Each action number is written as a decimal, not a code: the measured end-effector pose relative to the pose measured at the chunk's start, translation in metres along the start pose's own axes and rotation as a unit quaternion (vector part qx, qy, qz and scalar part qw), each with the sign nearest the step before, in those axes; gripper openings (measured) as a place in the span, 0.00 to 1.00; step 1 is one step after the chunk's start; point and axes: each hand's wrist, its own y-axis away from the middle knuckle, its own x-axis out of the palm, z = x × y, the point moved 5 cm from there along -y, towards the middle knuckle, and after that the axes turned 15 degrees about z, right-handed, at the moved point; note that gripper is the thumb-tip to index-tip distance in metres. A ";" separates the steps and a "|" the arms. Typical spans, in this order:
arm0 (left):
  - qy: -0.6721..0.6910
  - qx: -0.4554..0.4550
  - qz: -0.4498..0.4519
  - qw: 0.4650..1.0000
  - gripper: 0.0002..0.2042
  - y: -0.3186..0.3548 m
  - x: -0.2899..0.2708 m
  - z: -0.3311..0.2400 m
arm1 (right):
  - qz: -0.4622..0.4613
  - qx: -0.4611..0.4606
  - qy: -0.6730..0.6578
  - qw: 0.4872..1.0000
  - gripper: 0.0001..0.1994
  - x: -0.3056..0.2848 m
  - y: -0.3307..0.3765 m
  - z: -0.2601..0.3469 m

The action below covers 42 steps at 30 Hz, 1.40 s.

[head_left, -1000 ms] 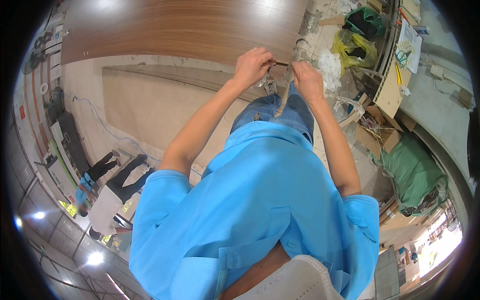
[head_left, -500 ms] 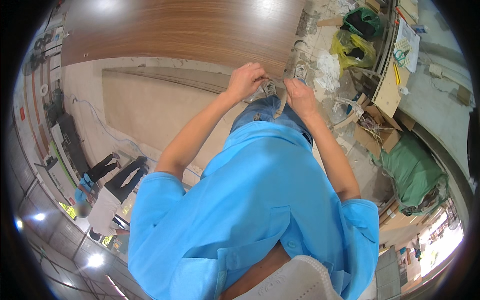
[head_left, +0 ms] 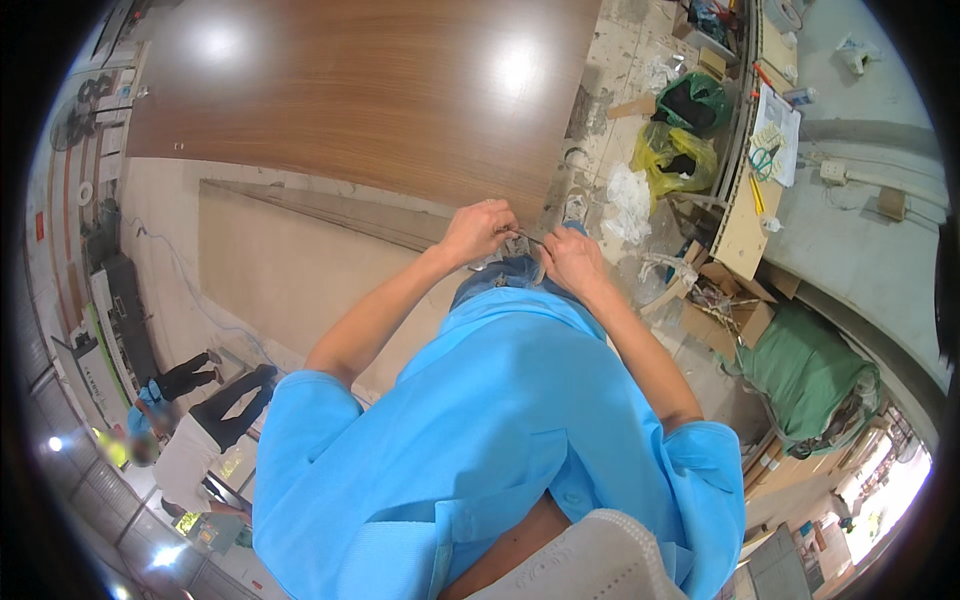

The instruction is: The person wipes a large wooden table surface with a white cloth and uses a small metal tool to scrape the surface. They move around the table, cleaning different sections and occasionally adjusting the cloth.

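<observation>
My left hand (head_left: pixel 480 232) and my right hand (head_left: pixel 574 262) are close together in front of my body, beside the near right corner of a brown wood-grain board (head_left: pixel 380 100). Between them runs a short, thin dark strip (head_left: pixel 530 237), too small to name exactly. Its left end is pinched in the fingers of my left hand, its right end in those of my right. The fingertips are partly hidden. My shoes and jeans show below and behind the hands.
A beige board (head_left: pixel 270 250) lies left of me beneath the brown one. At right are a yellow bag (head_left: pixel 660 150), a green bag (head_left: pixel 715 95), a shelf (head_left: pixel 740 240) with scissors (head_left: pixel 764 160), and a cardboard box (head_left: pixel 730 310). Two people stand far left.
Both hands have moved a little down and left in the picture, still close together. The thin dark strip shows more plainly between them. The view has shifted, bringing more of the right side in.
</observation>
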 end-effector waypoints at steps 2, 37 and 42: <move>0.013 0.002 -0.026 1.000 0.04 -0.013 -0.011 -0.008 | -0.018 0.023 -0.002 1.000 0.05 -0.016 -0.001 -0.003; -0.075 -0.429 -0.392 0.810 0.09 -0.230 -0.182 0.123 | -0.211 0.040 -0.285 0.934 0.13 -0.382 -0.433 -0.402; -0.081 -0.423 -0.394 0.812 0.08 -0.229 -0.182 0.124 | -0.227 0.062 -0.063 0.970 0.12 -0.415 -0.455 -0.406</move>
